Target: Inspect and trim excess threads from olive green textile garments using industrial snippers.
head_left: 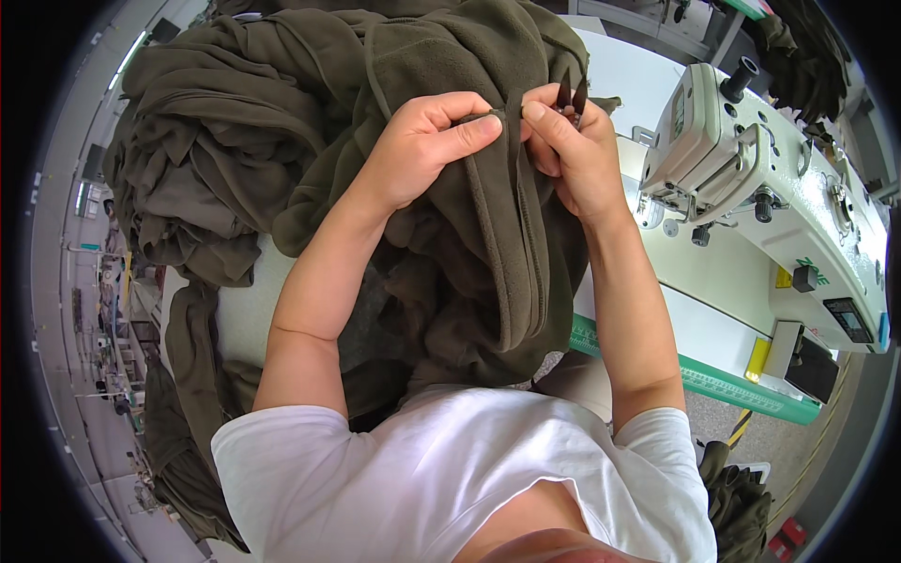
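An olive-brown fleece garment (483, 225) hangs between my hands, its long seamed edges, which look like a zip opening, dropping in a loop toward my lap. Thumb and fingers of my left hand (422, 145) pinch the top of one edge. Close beside it, my right hand (584, 155) is closed with thumb and forefinger pinching the neighbouring edge. Dark-bladed thread snips (565, 94) are tucked in the same right hand, their points upward and apart from the pinched cloth. The fingers under the cloth are partly hidden.
A large heap of the same fleece (216, 141) lies on the left. To the right stands a white sewing machine (751, 169) on a table with a green ruler-marked front edge (713, 380). More dark cloth (737, 511) sits at the lower right.
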`<state>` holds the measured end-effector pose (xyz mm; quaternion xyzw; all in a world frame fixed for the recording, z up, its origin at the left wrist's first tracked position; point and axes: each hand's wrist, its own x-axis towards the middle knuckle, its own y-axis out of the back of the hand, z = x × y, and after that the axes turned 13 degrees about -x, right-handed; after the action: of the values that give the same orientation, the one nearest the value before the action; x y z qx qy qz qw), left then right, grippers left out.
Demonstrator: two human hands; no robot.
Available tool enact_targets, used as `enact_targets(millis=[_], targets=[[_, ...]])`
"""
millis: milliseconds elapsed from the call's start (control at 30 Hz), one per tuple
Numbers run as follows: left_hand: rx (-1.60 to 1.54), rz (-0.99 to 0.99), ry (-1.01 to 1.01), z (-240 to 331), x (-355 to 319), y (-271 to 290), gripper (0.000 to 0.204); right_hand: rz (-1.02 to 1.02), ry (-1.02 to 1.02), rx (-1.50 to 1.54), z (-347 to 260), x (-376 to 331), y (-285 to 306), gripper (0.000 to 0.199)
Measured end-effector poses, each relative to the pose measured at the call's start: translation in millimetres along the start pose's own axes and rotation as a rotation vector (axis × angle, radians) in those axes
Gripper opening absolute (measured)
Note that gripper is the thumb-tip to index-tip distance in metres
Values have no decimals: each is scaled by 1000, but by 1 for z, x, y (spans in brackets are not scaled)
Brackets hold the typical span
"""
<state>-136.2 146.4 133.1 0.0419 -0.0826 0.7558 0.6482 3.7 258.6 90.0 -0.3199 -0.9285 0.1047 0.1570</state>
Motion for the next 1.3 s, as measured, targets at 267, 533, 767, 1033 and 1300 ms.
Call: enact_targets(millis=[267, 533, 767, 1033, 1300], targets=[[78, 8, 17, -4, 2, 10, 19, -16, 126, -430, 9, 2, 2, 14], [-62, 12, 38, -8, 5, 11, 18, -99, -40, -112, 7, 1, 3, 11], [-121, 25, 45, -9, 5, 15, 18, -85, -56, -141, 5, 1, -2, 12], [-238, 101, 7, -14, 5, 18, 11, -122, 78, -361, 2, 1, -4, 21], [-218, -83, -205, -18, -1, 31, 16, 57, 394, -666, 7, -11, -17, 15]])
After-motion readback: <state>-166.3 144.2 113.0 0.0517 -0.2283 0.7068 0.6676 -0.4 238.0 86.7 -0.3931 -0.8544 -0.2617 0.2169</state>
